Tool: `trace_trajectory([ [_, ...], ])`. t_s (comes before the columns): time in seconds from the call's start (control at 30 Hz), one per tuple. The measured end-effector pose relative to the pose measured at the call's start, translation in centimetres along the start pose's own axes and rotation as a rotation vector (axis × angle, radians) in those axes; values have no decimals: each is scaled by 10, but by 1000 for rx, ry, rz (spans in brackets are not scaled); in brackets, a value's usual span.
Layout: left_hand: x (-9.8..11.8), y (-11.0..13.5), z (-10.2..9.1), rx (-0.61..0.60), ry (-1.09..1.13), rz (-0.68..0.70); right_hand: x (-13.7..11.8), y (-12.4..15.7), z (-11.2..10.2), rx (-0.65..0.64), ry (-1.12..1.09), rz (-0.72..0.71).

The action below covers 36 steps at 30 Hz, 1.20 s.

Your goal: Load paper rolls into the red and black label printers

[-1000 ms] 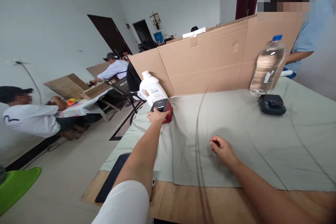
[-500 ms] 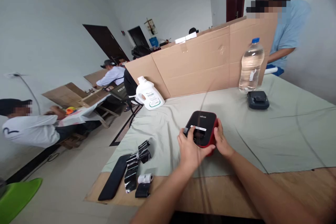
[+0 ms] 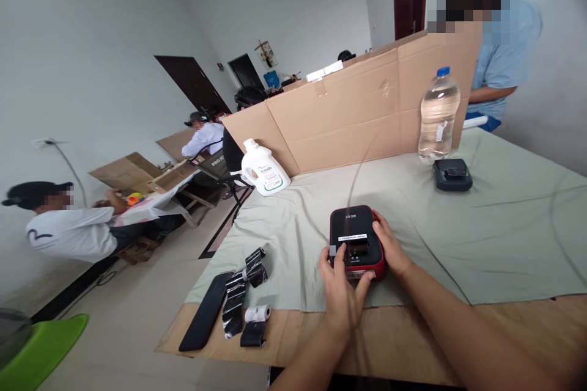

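A red-and-black label printer (image 3: 351, 226) rests on the pale green cloth in front of me, its lid down and a white sticker across the top. My left hand (image 3: 342, 293) grips its near left corner, a finger on the top and the thumb against the front side. Along the right side lies my right hand (image 3: 393, 250), fingers pressed to the red casing. To the left are a black ribbon strip (image 3: 233, 302), a white roll (image 3: 257, 314) with black ribbon on it, and a long dark flat case (image 3: 204, 314).
A white detergent jug (image 3: 266, 171) and a clear water bottle (image 3: 439, 116) stand before a cardboard divider (image 3: 339, 122). A second dark device (image 3: 452, 175) sits at the right. People work beyond the divider and at tables on the left.
The printer has turned to sit squarer to me and come slightly nearer, both hands staying on it. My view has shifted a little.
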State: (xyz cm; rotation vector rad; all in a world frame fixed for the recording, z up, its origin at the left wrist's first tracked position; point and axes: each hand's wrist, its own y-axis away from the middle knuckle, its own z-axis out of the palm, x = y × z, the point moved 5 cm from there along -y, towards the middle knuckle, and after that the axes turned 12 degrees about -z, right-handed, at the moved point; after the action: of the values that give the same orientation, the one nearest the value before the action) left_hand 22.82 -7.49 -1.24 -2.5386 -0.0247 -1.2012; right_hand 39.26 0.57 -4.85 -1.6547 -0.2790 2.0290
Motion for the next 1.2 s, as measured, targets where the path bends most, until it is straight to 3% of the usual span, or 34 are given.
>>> trace_trajectory([
  [0.1, -9, -10, -11, -36, 225, -49, -30, 1, -1, -30, 231, -203],
  [0.23, -29, -44, -19, -127, 514, -301, -77, 13, 16, -252, 475, -627],
  [0.37, -29, -74, -8, -384, 730, -450, -91, 19, 25, -295, 571, -735],
  [0.53, -14, -84, 7, -633, 933, -510, -90, 20, 27, -271, 611, -752],
  [0.7, -15, -84, 9, -702, 957, -493, -91, 21, 28, -259, 635, -768],
  [0.87, -22, -85, 9, -689, 949, -540, -92, 22, 27, -248, 626, -760],
  [1.0, -21, -86, 5, -720, 878, -524, -76, 17, 17, -164, 438, -630],
  [1.1, -22, -93, -7, -557, 661, -494, -48, 10, 3, 16, 254, -428],
  [1.2, -9, -104, -22, -321, 369, -329, -22, 6, -5, 137, 150, -265],
])
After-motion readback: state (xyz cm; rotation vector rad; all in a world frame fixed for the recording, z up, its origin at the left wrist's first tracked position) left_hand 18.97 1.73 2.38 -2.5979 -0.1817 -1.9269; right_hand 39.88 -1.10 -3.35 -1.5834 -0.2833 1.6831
